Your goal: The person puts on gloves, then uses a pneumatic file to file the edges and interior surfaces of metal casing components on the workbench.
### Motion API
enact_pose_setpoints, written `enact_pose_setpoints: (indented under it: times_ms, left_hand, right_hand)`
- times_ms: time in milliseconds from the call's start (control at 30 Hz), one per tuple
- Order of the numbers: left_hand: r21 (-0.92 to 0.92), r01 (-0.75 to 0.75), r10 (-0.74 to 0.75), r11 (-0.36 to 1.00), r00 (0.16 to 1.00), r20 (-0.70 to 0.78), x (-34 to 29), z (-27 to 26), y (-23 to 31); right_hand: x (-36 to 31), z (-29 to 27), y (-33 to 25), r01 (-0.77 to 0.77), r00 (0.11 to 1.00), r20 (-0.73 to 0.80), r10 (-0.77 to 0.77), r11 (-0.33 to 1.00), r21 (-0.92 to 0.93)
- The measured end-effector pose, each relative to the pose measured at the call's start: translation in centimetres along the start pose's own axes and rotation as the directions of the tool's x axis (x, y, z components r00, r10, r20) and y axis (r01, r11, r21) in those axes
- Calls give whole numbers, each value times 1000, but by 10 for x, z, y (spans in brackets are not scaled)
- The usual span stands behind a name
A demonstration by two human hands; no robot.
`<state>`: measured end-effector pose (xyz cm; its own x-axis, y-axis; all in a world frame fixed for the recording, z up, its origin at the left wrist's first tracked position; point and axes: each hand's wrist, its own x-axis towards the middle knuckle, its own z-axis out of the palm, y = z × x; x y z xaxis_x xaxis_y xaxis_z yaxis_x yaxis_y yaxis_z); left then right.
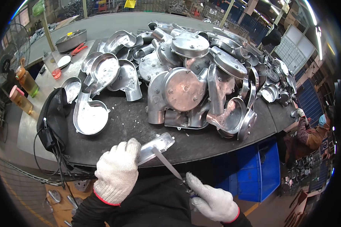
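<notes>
In a white knit glove, my left hand (119, 170) is closed round a silvery metal casting (157, 146) at the table's near edge. My right hand (214, 200), gloved too, grips the dark handle of a flat metal file (168, 164). The file slants up and left, and its tip meets the casting's near side. Just beyond my hands, a big heap of round blower-housing castings (185, 89) with pipe-like outlets covers much of the dark table. One open housing (91, 117) lies apart at the left, its hollow side up.
A black bag (51, 121) with cables stands at the table's left edge, near two bottles (26, 81). Red-handled pliers (78, 49) and a round metal pan (71, 40) lie farther back. Blue bins (254, 170) stand below right. A masked co-worker (310, 138) is at far right.
</notes>
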<state>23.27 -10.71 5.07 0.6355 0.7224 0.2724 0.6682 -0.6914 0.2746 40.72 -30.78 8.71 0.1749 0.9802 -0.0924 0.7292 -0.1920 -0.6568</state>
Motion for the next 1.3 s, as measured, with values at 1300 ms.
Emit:
enact_pose_setpoints:
  times_ms: [1300]
  left_hand:
    - [-537, -263, 216, 801, 965, -150, 36, 137, -6]
  right_hand:
    - [-12, -9, 13, -290, 846, -107, 523, 619, 730]
